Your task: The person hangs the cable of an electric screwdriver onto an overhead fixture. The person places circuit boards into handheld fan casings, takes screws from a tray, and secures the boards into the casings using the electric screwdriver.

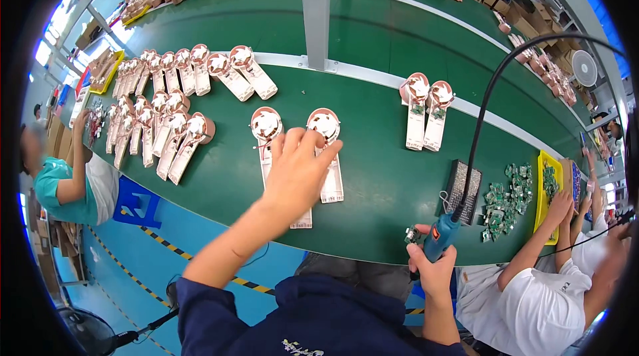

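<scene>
Closing around a blue power screwdriver, the right grip also has a small green circuit board at its fingertips, above the front edge of the worktop. A black cable arches up from the screwdriver toward the upper right.

The left grip reaches over two round-headed housings, its fingers spread and partly curled. These fingers overlap the right housing just below its head; whether they have hold of it cannot be told, since their undersides are hidden. The left housing lies just beside it, partly covered by the hand and forearm.

Farther right, a pair of housings lies with green boards in their handles. Nearer the screwdriver are a black tray, a pile of circuit boards and a yellow tray, over which a co-worker's hand reaches. At left, many similar housings stand close together in two groups; beyond them sits a person in a teal shirt.
</scene>
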A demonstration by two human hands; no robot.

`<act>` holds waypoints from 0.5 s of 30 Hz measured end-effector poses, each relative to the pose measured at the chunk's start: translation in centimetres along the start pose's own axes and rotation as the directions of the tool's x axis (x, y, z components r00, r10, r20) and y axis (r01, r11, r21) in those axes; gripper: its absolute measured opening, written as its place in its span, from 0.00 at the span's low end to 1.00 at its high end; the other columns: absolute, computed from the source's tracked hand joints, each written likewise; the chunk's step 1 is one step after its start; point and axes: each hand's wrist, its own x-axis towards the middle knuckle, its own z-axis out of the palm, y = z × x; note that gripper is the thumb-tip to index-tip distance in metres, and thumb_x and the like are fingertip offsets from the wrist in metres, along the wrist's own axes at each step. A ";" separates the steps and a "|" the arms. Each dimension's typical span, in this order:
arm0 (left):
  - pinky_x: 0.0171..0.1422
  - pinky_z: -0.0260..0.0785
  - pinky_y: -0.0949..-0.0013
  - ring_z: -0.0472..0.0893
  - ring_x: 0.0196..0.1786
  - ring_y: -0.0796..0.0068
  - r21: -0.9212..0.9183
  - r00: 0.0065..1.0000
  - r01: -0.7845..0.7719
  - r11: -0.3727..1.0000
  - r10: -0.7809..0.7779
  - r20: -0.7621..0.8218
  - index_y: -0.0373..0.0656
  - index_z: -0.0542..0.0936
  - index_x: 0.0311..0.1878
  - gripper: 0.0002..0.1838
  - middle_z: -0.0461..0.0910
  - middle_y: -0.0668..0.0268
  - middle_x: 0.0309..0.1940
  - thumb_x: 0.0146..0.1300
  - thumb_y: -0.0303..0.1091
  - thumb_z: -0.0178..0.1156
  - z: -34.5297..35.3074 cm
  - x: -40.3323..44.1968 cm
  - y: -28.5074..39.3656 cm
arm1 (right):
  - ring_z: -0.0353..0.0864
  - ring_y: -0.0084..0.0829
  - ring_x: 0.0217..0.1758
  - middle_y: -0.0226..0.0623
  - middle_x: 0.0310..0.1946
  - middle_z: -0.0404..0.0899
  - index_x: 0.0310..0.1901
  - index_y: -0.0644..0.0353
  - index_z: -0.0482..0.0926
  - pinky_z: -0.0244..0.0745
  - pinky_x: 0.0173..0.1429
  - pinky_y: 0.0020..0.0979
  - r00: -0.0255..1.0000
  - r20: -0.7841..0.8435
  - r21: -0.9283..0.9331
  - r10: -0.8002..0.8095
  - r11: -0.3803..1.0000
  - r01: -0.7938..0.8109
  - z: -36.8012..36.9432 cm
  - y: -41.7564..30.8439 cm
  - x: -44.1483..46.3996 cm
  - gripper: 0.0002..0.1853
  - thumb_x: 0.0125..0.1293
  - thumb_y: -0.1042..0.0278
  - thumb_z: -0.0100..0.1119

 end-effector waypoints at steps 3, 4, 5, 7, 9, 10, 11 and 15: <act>0.60 0.61 0.59 0.74 0.45 0.64 0.007 0.953 -0.221 0.975 0.214 0.216 0.48 0.84 0.47 0.16 0.77 0.66 0.37 0.52 0.27 0.66 1.9 1.1 -3.1 | 0.71 0.16 0.18 0.26 0.20 0.74 0.51 0.67 0.78 0.62 0.24 0.20 0.998 0.039 0.102 0.044 0.994 -0.048 0.2 0.4 -0.3 0.18 0.59 0.79 0.68; 0.59 0.61 0.59 0.75 0.46 0.66 0.053 0.925 -0.294 0.954 0.270 0.268 0.48 0.85 0.43 0.12 0.77 0.67 0.36 0.54 0.28 0.64 2.5 1.2 -3.6 | 0.71 0.16 0.18 0.26 0.20 0.74 0.51 0.67 0.78 0.62 0.24 0.20 0.998 0.053 0.106 0.037 0.993 -0.043 0.2 0.4 -0.4 0.18 0.59 0.79 0.68; 0.59 0.62 0.60 0.75 0.46 0.67 0.093 0.889 -0.370 0.924 0.324 0.323 0.49 0.86 0.40 0.09 0.77 0.68 0.34 0.55 0.29 0.63 2.9 1.6 -3.8 | 0.71 0.16 0.18 0.26 0.20 0.74 0.51 0.67 0.78 0.62 0.24 0.20 0.998 0.047 0.110 0.039 0.993 -0.044 0.2 0.5 -0.5 0.18 0.59 0.79 0.68; 0.58 0.63 0.62 0.76 0.46 0.69 0.070 0.867 -0.407 0.911 0.361 0.344 0.48 0.86 0.39 0.09 0.78 0.69 0.34 0.56 0.29 0.60 2.9 2.2 -3.8 | 0.71 0.16 0.18 0.26 0.20 0.74 0.52 0.67 0.78 0.62 0.24 0.20 0.998 0.042 0.117 0.048 0.992 -0.053 0.0 0.7 -0.7 0.18 0.59 0.79 0.68; 0.52 0.65 0.65 0.76 0.44 0.68 0.047 0.894 -0.392 0.919 0.369 0.253 0.45 0.85 0.37 0.06 0.77 0.69 0.33 0.55 0.29 0.63 3.4 2.6 -3.5 | 0.71 0.16 0.18 0.25 0.20 0.74 0.52 0.67 0.78 0.62 0.24 0.20 0.998 0.042 0.133 0.057 0.989 -0.062 -0.4 1.0 -0.7 0.18 0.59 0.78 0.68; 0.53 0.65 0.65 0.76 0.45 0.67 0.030 0.894 -0.381 0.924 0.360 0.266 0.44 0.84 0.36 0.06 0.78 0.69 0.34 0.55 0.28 0.63 3.6 2.5 -2.9 | 0.70 0.15 0.18 0.25 0.20 0.74 0.52 0.66 0.79 0.62 0.24 0.19 0.996 0.047 0.142 0.070 0.987 -0.076 -0.7 1.2 -0.9 0.19 0.59 0.78 0.69; 0.53 0.65 0.65 0.76 0.45 0.67 0.010 0.888 -0.390 0.921 0.374 0.267 0.44 0.84 0.36 0.06 0.78 0.69 0.34 0.55 0.28 0.63 3.9 2.5 -2.3 | 0.70 0.15 0.18 0.25 0.20 0.74 0.52 0.66 0.79 0.62 0.24 0.19 0.997 0.026 0.139 0.078 0.987 -0.081 -0.9 1.2 -0.8 0.19 0.59 0.78 0.69; 0.57 0.66 0.61 0.76 0.48 0.66 -0.137 0.877 -0.355 0.925 0.380 0.293 0.43 0.83 0.39 0.08 0.79 0.68 0.37 0.55 0.26 0.62 5.3 1.2 1.9 | 0.69 0.14 0.19 0.23 0.20 0.73 0.54 0.65 0.79 0.61 0.24 0.19 0.990 0.007 0.120 0.142 0.983 -0.141 -2.2 1.4 -0.8 0.20 0.58 0.77 0.70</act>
